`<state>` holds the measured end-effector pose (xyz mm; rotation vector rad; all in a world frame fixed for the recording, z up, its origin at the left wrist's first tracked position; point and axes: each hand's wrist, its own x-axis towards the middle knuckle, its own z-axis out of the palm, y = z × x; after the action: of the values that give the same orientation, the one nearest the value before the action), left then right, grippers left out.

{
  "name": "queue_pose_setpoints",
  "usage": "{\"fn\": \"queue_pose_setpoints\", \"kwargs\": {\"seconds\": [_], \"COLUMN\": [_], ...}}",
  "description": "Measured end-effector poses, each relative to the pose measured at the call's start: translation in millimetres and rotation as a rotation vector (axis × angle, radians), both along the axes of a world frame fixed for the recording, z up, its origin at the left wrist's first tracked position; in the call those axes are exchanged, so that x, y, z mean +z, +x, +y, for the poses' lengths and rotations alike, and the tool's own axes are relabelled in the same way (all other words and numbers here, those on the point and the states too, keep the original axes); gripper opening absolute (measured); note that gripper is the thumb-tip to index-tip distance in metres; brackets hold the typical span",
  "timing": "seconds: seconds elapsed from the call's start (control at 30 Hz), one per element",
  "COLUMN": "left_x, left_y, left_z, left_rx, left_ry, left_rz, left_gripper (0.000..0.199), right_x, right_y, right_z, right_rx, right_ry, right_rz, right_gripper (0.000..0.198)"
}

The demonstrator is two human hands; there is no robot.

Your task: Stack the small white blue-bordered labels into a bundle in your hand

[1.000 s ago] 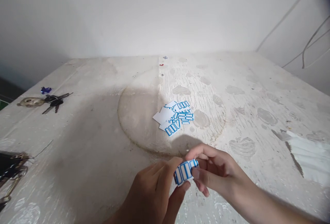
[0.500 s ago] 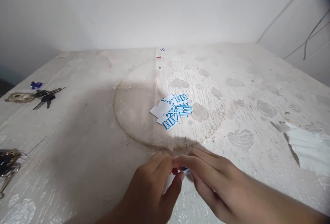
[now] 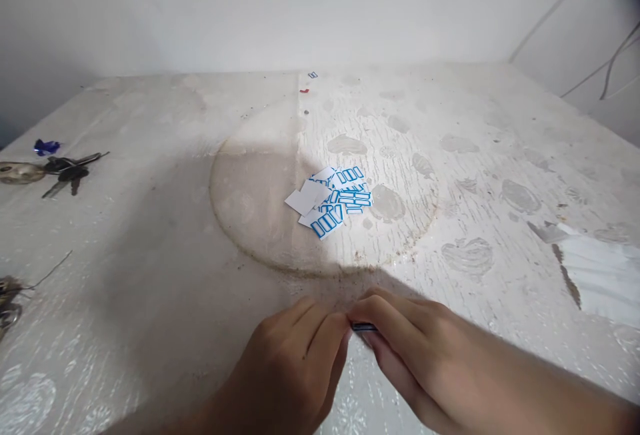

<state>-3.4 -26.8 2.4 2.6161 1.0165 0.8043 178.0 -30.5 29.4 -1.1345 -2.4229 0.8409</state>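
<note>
At the front of the table, my left hand and my right hand meet fingertip to fingertip. Between them shows the edge of a small thin piece with a dark blue border; most of it is covered by my fingers. My right hand's thumb and fingers are closed on it. The left fingers are pinched at its near end, and what lies inside that pinch is hidden. Beyond the hands lies a loose pile of small white cards, several printed with blue-outlined shapes.
Keys with a pale fob and a crumpled blue wrapper lie at the left. Another metal and dark object is cut off at the left edge. A torn white sheet lies right. The patterned table cover meets a white wall.
The view has shifted slightly, so the pile and keys sit higher and further left. My left thumb, visible before, is now tucked behind the fingers; the held piece shows as a thin dark edge.
</note>
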Motion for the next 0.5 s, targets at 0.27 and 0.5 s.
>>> {"fn": "queue_pose_setpoints", "kwargs": {"seconds": [0.27,0.5], "left_x": [-5.0,-7.5], "left_y": [0,5], "left_z": [-9,-13], "left_rx": [0.009,0.041], "left_ry": [0.263,0.379], "left_rz": [0.153,0.180], "left_gripper": [0.012,0.015], "right_x": [-6,-11], "right_y": [-2,-1], "right_z": [-3,-5], "right_rx": [-0.021,-0.030], "right_ry": [-0.011,0.006], "right_rz": [0.014,0.031], "right_gripper": [0.016,0.016]}}
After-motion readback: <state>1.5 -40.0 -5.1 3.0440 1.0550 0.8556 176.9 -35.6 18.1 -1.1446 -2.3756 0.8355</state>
